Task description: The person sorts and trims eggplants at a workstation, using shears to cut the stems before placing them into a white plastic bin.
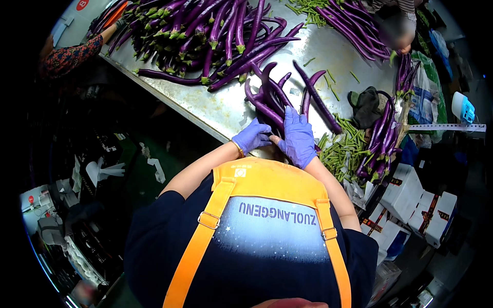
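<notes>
A small bunch of long purple eggplants (pixel 268 104) lies at the near edge of the metal table, its stem ends toward me. My right hand (pixel 299 137), in a purple glove, grips the bunch from the right, with the fingers along it and the thumb on the near side. My left hand (pixel 252 136), gloved the same, is closed at the bunch's near left end. What its fingertips pinch is too small and dark to make out. Just beyond my right hand lie a loose straight eggplant (pixel 319 97) and a curved eggplant (pixel 306 100).
A big eggplant heap (pixel 205 31) covers the table's (pixel 215 115) far left. Green stem trimmings (pixel 343 151), a dark glove (pixel 365 107) and an eggplant bundle (pixel 380 136) lie at right. White boxes (pixel 403 192) stand below right. One co-worker's arm (pixel 108 33) reaches in at left; another person (pixel 403 25) is far right.
</notes>
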